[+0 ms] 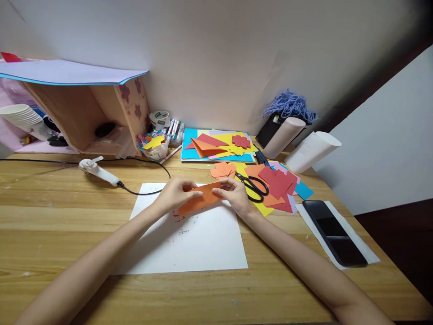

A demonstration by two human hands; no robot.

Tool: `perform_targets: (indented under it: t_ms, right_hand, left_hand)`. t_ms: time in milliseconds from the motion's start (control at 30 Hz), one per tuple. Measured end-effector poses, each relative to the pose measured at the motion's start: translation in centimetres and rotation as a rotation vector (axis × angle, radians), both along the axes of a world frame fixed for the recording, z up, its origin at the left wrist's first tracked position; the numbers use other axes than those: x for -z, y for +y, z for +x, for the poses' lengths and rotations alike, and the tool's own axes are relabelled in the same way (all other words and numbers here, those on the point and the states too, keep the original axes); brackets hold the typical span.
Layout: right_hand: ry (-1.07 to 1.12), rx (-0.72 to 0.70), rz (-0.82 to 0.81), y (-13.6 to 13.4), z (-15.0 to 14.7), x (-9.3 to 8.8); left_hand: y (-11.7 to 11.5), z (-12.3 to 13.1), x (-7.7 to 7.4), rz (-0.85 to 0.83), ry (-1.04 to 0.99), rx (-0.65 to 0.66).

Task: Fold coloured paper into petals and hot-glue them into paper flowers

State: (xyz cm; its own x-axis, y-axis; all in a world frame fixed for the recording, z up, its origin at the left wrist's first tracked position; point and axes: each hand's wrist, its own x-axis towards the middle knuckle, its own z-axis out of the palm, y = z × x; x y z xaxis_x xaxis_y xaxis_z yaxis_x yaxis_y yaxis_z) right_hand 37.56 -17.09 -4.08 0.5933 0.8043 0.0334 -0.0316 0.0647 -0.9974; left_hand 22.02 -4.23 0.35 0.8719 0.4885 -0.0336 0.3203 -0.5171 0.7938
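An orange piece of paper (198, 205), longer than it is wide, is held up above a large white sheet (203, 246). My left hand (177, 196) pinches it near its left end, thumb on the front. At the right end my right hand (234, 194) grips it the same way, with the fingers behind. Pen marks dot the white sheet below. Just beyond the hands lies an orange paper flower (223, 170). Scissors with black handles (254, 187) rest on coloured paper beside my right hand; their blades are partly hidden.
Loose coloured paper (277, 183) spreads to the right, near a phone (333, 232). A white glue gun (98, 171) trails its cord at the left. Behind stand a cardboard box (131, 108), a tub of scraps (155, 146), stacked paper (189, 153) and paper rolls (313, 151).
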Motion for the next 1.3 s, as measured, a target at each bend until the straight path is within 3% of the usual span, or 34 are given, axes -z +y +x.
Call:
perform_targets:
  t_ms: [533, 1300]
  right_hand:
    - [0.051, 0.051, -0.064, 0.2, 0.4, 0.2]
    - [0.030, 0.036, -0.083, 0.3, 0.5, 0.8]
  left_hand:
    - [-0.8, 0.2, 0.6, -0.031, 0.045, -0.093]
    - [-1.0, 0.2, 0.5, 0.015, 0.045, -0.105]
